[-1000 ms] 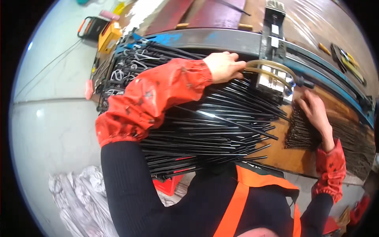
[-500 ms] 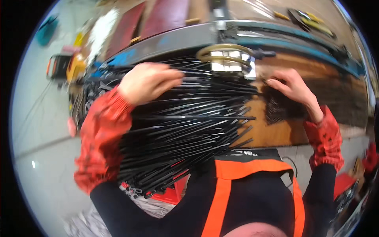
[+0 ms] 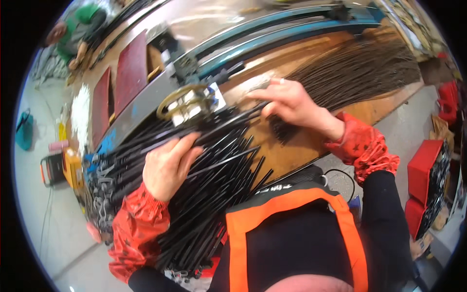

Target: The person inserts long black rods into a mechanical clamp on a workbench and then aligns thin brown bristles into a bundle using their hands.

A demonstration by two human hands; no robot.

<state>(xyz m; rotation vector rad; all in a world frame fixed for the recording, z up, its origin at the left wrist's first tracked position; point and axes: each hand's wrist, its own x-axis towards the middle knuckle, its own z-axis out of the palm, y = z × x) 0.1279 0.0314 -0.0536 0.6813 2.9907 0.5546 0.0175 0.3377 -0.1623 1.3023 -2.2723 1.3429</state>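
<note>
Black rods [image 3: 209,190] lie in a dense, roughly parallel pile on the wooden table [image 3: 272,155], in front of the person and just below a small machine [image 3: 189,113]. The left hand [image 3: 169,168] is over the upper part of the pile, its thumb and fingers only narrowly apart; whether they grip a rod, I cannot tell. The right hand [image 3: 292,104] is half curled at the rods' right-hand ends, thumb near forefinger, beside a bundle of thin dark wires [image 3: 362,73]; blur hides whether it pinches a rod tip.
</note>
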